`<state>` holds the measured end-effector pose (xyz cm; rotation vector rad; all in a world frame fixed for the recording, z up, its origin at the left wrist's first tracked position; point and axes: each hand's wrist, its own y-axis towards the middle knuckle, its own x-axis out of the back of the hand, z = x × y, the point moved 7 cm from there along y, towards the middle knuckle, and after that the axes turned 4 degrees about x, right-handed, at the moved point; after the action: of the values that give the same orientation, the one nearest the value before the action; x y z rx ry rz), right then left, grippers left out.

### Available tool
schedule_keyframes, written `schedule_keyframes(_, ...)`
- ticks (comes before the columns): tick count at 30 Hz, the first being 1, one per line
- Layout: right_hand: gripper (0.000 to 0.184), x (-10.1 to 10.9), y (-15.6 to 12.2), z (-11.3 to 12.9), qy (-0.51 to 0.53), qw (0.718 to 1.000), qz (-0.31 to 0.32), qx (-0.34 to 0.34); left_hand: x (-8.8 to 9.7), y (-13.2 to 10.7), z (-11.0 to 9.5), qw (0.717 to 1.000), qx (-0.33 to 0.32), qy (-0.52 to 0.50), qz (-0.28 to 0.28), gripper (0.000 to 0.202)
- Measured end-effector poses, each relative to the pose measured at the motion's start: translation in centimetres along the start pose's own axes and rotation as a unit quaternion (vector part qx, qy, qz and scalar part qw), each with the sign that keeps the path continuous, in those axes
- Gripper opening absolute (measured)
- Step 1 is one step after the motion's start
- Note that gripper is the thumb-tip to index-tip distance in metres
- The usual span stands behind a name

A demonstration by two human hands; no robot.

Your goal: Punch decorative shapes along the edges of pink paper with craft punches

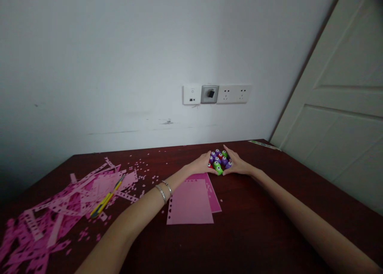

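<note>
A tight cluster of small craft punches, purple, green and red with white tops, stands on the dark red table. My left hand curves round the cluster's left side, fingers and thumb against its edge. From the right, my right hand cups the same cluster in a like way. The punches sit together between both hands; the fingers partly hide the outer ones. Just nearer to me lie a light pink paper sheet with punched holes along its edges and a darker pink sheet partly under it.
Punched pink paper strips are heaped at the left, with a yellow utility knife on them. Small paper cut-outs are scattered nearby. A ruler lies at the far right edge. Wall sockets are behind the table; a white door stands right.
</note>
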<state>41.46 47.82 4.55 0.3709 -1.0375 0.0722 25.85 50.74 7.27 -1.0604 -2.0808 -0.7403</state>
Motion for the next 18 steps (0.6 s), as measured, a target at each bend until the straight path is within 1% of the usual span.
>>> schedule_keyframes(1,0.130,-0.2,0.6,-0.1,0.005,1.000,0.001,0.003,0.4,0.1,0.2,1.000,-0.011,-0.010,0.003,0.096)
schedule_keyframes(3,0.130,-0.7,1.9,0.0,0.013,1.000,0.001,0.010,1.2,0.1,1.2,1.000,-0.006,-0.009,-0.003,0.092)
schedule_keyframes(7,0.130,-1.7,4.5,0.8,0.021,0.999,0.000,0.026,3.0,-0.2,4.2,0.998,0.040,0.003,-0.039,0.097)
schedule_keyframes(10,0.131,-2.5,6.3,1.5,0.032,0.999,-0.003,0.044,4.2,-0.7,5.8,0.997,0.053,0.008,-0.051,0.097)
schedule_keyframes(13,0.131,-3.3,7.8,2.3,0.045,0.998,-0.005,0.053,5.4,-1.2,6.8,0.996,0.063,0.014,-0.054,0.095)
schedule_keyframes(18,0.130,-4.4,9.8,3.8,0.060,0.996,0.001,0.071,7.2,-2.4,7.8,0.995,0.078,0.016,-0.052,0.093)
